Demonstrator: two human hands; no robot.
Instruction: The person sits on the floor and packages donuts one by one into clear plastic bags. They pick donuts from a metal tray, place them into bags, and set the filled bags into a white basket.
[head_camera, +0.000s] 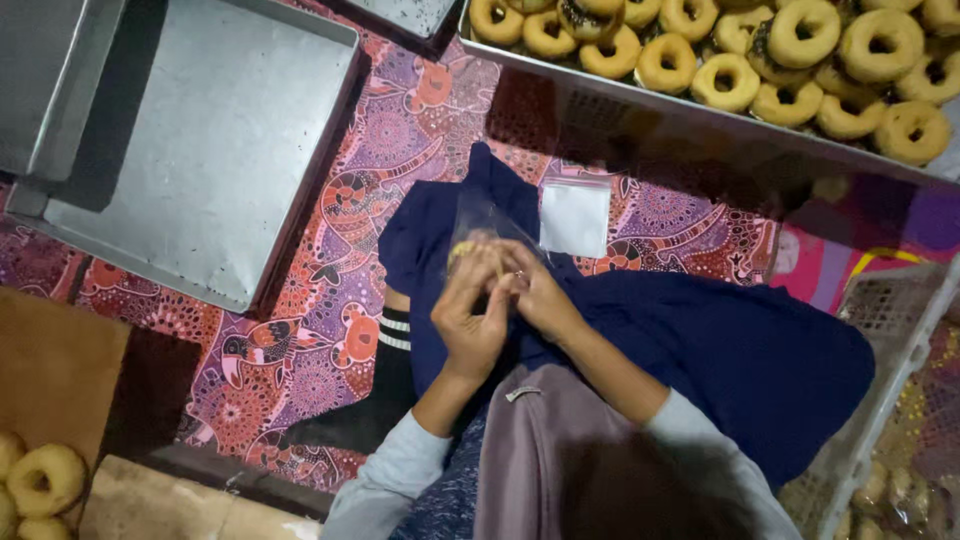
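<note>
We work seated on a purple patterned floor mat (330, 300), both hands raised over a dark blue cloth lap (700, 350). Our left hand (472, 310) has its fingers curled shut around a small clear plastic bag (478, 225) with a yellowish doughnut (462, 250) inside it, and our right hand (535, 290) pinches closed on the same bag from the right; the two hands touch. The fingers cover most of the doughnut, so we cannot tell how far into the bag it sits.

Just beyond the hands, to the right, a flat clear plastic pouch with a white square (575, 215) lies on the cloth. At the far right a long metal tray (700, 112) holds ring doughnuts (805, 35) in crowded rows. At the far left lies a bare square metal baking tray (200, 150). Near left, more doughnuts (45, 480) rest on brown cardboard (55, 360). A white plastic crate (890, 350) stands at the near right, its contents blurred.
</note>
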